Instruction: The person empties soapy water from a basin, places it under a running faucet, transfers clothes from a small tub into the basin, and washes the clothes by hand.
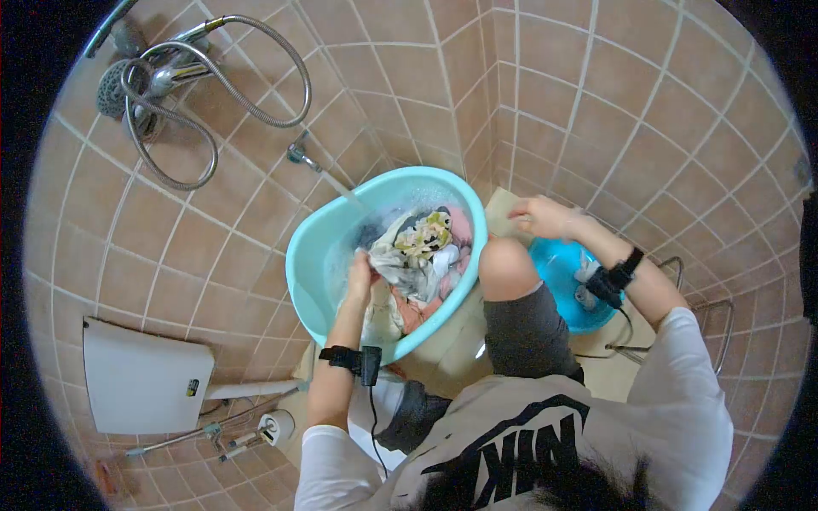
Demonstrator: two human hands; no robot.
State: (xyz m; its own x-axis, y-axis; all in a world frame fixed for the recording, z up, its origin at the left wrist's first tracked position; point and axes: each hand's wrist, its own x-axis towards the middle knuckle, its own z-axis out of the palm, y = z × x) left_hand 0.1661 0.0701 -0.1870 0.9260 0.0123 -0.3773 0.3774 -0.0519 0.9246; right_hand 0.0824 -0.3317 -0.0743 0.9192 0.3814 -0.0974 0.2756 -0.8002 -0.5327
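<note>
A large light-blue tub (305, 281) holds wet laundry in sudsy water, and water runs into it from a wall tap (302, 155). My left hand (361, 271) is inside the tub with its fingers closed on a grey-white cloth (394, 266). A patterned yellow-green cloth (424, 234) and pink cloths (461, 226) lie beside it. My right hand (542, 216) is outside the tub, to its right, above the small bright-blue basin (558, 285). Its fingers are curled; whether they hold anything is too small to tell. Small grey-white cloths (585, 296) lie in that basin.
A shower hose (290, 60) and shower head hang on the tiled wall at the upper left. A white panel (145, 375) is at the lower left, with a pipe and a paper roll (277, 427) near it. Metal rack legs (726, 336) stand at the right.
</note>
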